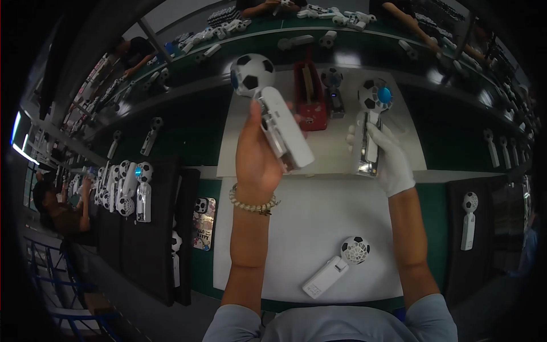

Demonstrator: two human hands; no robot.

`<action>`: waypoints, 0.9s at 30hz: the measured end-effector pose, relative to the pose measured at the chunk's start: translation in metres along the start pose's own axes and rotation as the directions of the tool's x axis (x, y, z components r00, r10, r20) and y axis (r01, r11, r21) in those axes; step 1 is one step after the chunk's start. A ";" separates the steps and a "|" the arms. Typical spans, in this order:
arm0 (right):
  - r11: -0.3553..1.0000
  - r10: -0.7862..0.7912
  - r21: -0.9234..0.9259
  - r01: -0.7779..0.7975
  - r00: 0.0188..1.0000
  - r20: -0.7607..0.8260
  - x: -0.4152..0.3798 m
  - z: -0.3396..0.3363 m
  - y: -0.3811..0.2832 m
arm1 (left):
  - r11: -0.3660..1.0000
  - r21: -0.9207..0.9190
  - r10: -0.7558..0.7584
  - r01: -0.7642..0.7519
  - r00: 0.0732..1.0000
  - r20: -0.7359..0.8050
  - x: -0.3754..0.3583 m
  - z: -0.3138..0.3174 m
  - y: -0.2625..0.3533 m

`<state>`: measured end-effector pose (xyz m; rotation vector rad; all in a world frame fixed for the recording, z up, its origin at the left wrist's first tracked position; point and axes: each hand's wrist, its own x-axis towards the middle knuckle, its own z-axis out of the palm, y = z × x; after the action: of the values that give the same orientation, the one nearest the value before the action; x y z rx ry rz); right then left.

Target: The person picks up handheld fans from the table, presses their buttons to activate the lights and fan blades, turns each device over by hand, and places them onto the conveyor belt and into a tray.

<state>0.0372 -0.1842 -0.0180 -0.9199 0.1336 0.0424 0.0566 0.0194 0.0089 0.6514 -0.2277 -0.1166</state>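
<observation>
My left hand, bare and with a beaded bracelet at the wrist, is closed around a white handheld fan with a black-and-white football-shaped head. That fan is raised and tilted, its head at the upper left, and internal parts show along one side of its handle. In my right hand, which wears a white glove, is a second football fan with a blue disc on its head. Its handle is uncovered, showing inner parts. Nearer my body, a third football fan lies on the white work surface.
Beyond my hands stand a red holder and another fan with a lit display. A patterned phone lies left, beside a dark tray and several fans. One fan lies right. People work across the green line.
</observation>
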 end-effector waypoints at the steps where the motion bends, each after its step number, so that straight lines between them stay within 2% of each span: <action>1: 0.998 -0.037 -0.045 0.038 0.999 0.015 0.000 -0.001 0.001 | 0.994 -0.088 -0.068 0.067 0.998 -0.004 0.002 0.001 -0.002; 4: 0.993 -0.072 -0.088 0.072 0.997 0.005 0.000 0.000 0.003 | 0.955 -0.214 -0.203 0.206 0.978 0.037 0.013 -0.015 -0.006; 6: 0.990 -0.105 -0.095 0.107 0.994 0.028 0.001 -0.001 0.004 | 0.956 -0.196 -0.212 0.217 0.976 0.044 0.014 -0.014 -0.012; 8: 0.985 -0.118 -0.126 0.119 0.993 0.019 0.000 0.004 0.004 | 0.993 0.006 -0.118 0.120 0.987 -0.108 0.012 -0.008 -0.017; 9: 0.980 -0.129 -0.153 0.130 0.991 0.018 -0.001 0.005 0.003 | 0.992 0.003 -0.123 0.124 0.987 -0.106 0.012 -0.006 -0.019; 10: 0.979 -0.129 -0.156 0.129 0.992 0.013 -0.002 0.001 0.002 | 0.987 0.132 -0.067 0.089 0.985 -0.159 0.010 -0.004 -0.022; 11: 0.997 -0.022 -0.072 0.025 0.998 0.051 -0.001 -0.003 0.001 | 0.963 0.262 -0.002 0.057 0.979 -0.204 0.010 -0.002 -0.023; 12: 0.996 0.083 0.007 -0.084 0.992 0.097 0.000 -0.007 0.000 | 0.964 0.260 -0.006 0.061 0.979 -0.206 0.009 -0.002 -0.023; 13: 0.996 0.084 0.005 -0.085 0.992 0.093 0.002 -0.011 -0.001 | 0.927 0.365 -0.011 0.084 0.980 -0.197 0.009 -0.003 -0.022; 14: 0.934 0.176 0.252 -0.254 0.939 0.294 0.005 -0.016 -0.001 | 0.879 0.466 -0.017 0.104 0.982 -0.188 0.009 -0.002 -0.022; 15: 0.782 0.197 0.439 -0.442 0.844 0.499 0.008 -0.020 -0.001 | 0.881 0.462 -0.019 0.104 0.982 -0.185 0.009 0.000 -0.024; 16: 0.785 0.196 0.438 -0.438 0.847 0.495 0.011 -0.022 -0.001 | 0.880 0.459 -0.040 0.119 0.983 -0.177 0.008 0.002 -0.026; 18: 0.547 0.142 0.571 -0.613 0.739 0.658 0.014 -0.021 0.000 | 0.883 0.450 -0.065 0.134 0.984 -0.166 0.008 0.002 -0.029; 20: 0.590 0.160 0.570 -0.572 0.775 0.612 0.006 -0.012 -0.006 | 0.968 0.136 -0.225 0.213 0.971 0.082 0.010 -0.007 -0.026; 21: 0.627 0.176 0.566 -0.535 0.805 0.567 0.003 -0.009 -0.009 | 0.964 0.009 -0.263 0.265 0.954 0.144 0.010 -0.009 -0.024; 22: 0.628 0.175 0.567 -0.533 0.807 0.564 0.003 -0.010 -0.010 | 0.964 0.007 -0.265 0.267 0.953 0.146 0.011 -0.010 -0.024; 23: 0.617 0.165 0.548 -0.566 0.773 0.613 0.004 -0.011 -0.010 | 0.917 -0.213 -0.266 0.336 0.917 0.298 0.012 -0.012 -0.025; 24: 0.604 0.154 0.526 -0.599 0.735 0.661 0.005 -0.012 -0.010 | 0.813 -0.407 -0.226 0.416 0.870 0.439 0.013 -0.013 -0.024; 25: 0.601 0.155 0.525 -0.602 0.732 0.663 0.010 -0.016 -0.009 | 0.779 -0.451 -0.215 0.437 0.860 0.462 0.013 -0.013 -0.023; 26: 0.672 0.150 0.459 -0.582 0.713 0.685 0.016 -0.026 -0.009 | 0.783 -0.448 -0.214 0.432 0.863 0.457 0.013 -0.014 -0.024; 27: 0.732 0.148 0.389 -0.559 0.688 0.710 0.020 -0.031 -0.008 | 0.756 -0.476 -0.162 0.449 0.833 0.529 0.014 -0.014 -0.025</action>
<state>0.0545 -0.2139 -0.0333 -0.1907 -0.3065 0.6770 0.0729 0.0054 -0.0153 0.0150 -0.5157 -0.6572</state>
